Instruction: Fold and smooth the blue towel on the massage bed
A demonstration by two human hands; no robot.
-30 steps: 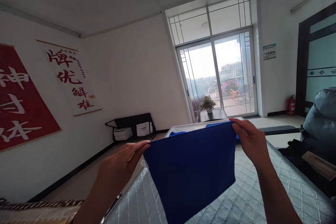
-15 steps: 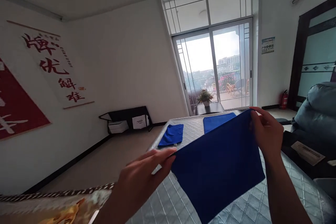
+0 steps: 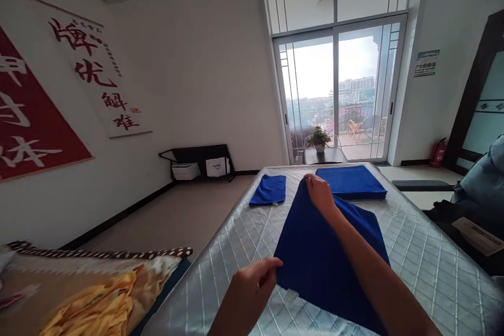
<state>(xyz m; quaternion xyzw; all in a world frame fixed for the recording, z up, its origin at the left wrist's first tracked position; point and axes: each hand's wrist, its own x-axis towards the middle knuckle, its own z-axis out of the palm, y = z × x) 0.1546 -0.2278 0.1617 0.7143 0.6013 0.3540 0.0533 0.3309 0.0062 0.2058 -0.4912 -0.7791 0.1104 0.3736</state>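
A blue cloth point(image 3: 315, 252) lies spread on the grey quilted mattress point(image 3: 417, 252) in front of me. My left hand point(image 3: 252, 286) pinches its near left corner. My right hand point(image 3: 319, 194) reaches across and pinches the far corner, holding it just above the mattress. Beyond it, a small folded blue cloth point(image 3: 270, 189) lies at the far left of the mattress. A stack of folded blue cloths point(image 3: 350, 181) sits at the far right.
A patterned blanket point(image 3: 90, 289) lies at the lower left. A potted plant point(image 3: 318, 139) stands on a dark table before the sliding glass doors point(image 3: 338, 89). A black low shelf point(image 3: 200, 163) stands against the wall. A grey padded chair point(image 3: 486, 184) is at the right.
The blue cloth was held up in the air by two corners; now it is lowered onto the mattress. My right hand has moved forward to the far corner, my left hand down and nearer.
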